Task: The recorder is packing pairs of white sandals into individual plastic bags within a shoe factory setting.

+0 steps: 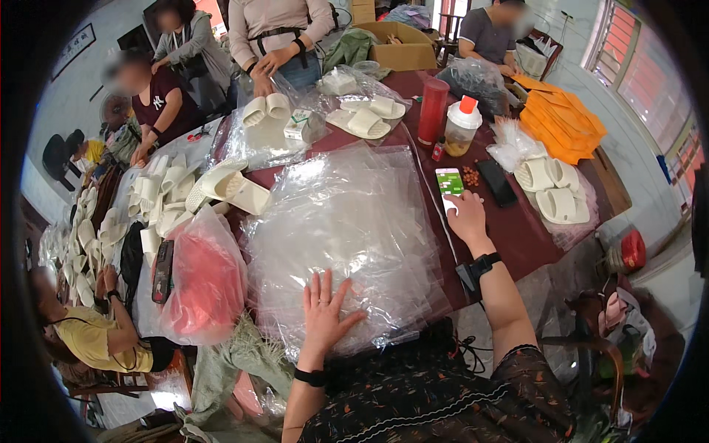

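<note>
Lit phone: lies on the maroon tablecloth, just beyond the fingertips of the right hand, with its near end partly covered by them. The long axis of the lit phone runs roughly away from the wearer.
Right hand: palm down, fingers partly bent, fingertips on the screen; no grip closes around the phone. It is the nearer hand.
Left hand: open, palm down, fingers spread; the left hand rests on the near part of the bag stack and grips nothing.
Bag stack: clear, flat plastic bags lie loosely overlapped before the wearer, left of the lit phone.
Tablecloth, right side: a dark phone lies just right of the lit phone, small brown round pieces between them. A lidded cup and a red tumbler stand beyond.
Tabletop, left side: a pile of cream slippers sits beyond a bag with pink contents.
Room: several co-workers are around the table; a cardboard box is at the far side, a barred window at right.
</note>
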A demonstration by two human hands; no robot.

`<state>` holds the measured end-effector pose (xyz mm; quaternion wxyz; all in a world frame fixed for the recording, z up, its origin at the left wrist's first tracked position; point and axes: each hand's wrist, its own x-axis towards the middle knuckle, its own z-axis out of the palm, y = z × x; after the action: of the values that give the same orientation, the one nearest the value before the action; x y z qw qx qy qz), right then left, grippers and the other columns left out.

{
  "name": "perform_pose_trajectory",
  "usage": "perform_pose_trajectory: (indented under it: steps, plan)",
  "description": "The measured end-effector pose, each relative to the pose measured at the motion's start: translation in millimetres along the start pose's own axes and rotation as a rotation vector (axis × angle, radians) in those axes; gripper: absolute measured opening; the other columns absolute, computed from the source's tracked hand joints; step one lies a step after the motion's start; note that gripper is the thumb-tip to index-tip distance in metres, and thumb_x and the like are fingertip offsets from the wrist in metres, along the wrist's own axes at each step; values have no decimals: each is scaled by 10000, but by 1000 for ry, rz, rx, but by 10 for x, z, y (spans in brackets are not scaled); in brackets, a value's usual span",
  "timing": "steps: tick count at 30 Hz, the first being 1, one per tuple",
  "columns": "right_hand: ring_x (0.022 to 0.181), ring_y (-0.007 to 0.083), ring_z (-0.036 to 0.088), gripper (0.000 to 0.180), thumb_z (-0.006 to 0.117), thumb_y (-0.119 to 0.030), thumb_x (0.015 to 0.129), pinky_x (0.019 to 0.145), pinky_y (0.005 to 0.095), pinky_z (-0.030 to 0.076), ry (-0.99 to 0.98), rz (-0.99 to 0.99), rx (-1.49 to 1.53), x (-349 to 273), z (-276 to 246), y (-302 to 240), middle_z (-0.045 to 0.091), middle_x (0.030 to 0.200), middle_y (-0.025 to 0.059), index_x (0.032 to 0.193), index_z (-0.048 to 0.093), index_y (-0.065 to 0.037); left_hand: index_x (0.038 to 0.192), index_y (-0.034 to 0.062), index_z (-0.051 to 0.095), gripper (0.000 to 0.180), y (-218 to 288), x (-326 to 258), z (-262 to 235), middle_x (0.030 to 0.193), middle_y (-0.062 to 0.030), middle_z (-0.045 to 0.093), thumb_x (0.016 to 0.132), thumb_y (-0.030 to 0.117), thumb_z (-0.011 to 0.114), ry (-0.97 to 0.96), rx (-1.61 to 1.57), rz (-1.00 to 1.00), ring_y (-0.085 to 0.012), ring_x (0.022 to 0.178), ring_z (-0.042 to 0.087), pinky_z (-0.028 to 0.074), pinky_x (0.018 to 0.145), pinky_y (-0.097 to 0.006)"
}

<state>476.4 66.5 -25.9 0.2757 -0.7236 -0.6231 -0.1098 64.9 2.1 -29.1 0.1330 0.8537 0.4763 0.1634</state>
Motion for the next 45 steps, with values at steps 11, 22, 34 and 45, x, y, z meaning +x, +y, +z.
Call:
perform_pose_trajectory:
  steps: [11, 22, 34, 45]
  plan:
    - [928, 328, 551, 286, 607, -89, 798, 822, 453, 480, 51, 90, 20, -16, -106, 10, 581, 957, 120, 1060, 716, -119, 1461, 248, 506, 790, -8, 1, 9, 1641, -150, 236, 782, 578, 739, 12, -6, 3, -402, 1517, 154, 120, 1212, -559]
    - [931, 321, 549, 293, 610, -105, 802, 825, 453, 475, -8, 89, -1, -56, -85, 31, 571, 939, 111, 1067, 734, -120, 1462, 249, 500, 783, -3, -2, -4, 1634, -160, 250, 792, 583, 730, 15, 5, 3, -407, 1513, 165, 124, 1210, -560]
    - [929, 338, 547, 315, 601, -83, 801, 816, 456, 478, 55, 88, -1, -27, -79, 53, 571, 946, 132, 1100, 699, -104, 1458, 246, 506, 785, -17, -3, 17, 1632, -158, 256, 789, 592, 728, 16, 11, 6, -404, 1513, 168, 126, 1208, -567]
    - [922, 343, 549, 315, 606, -102, 800, 797, 465, 484, 95, 170, -97, -62, -141, 299, 571, 939, 124, 1104, 689, -114, 1457, 242, 507, 786, -13, 0, 8, 1645, -153, 225, 786, 582, 736, 7, -2, 0, -394, 1522, 148, 124, 1211, -556]
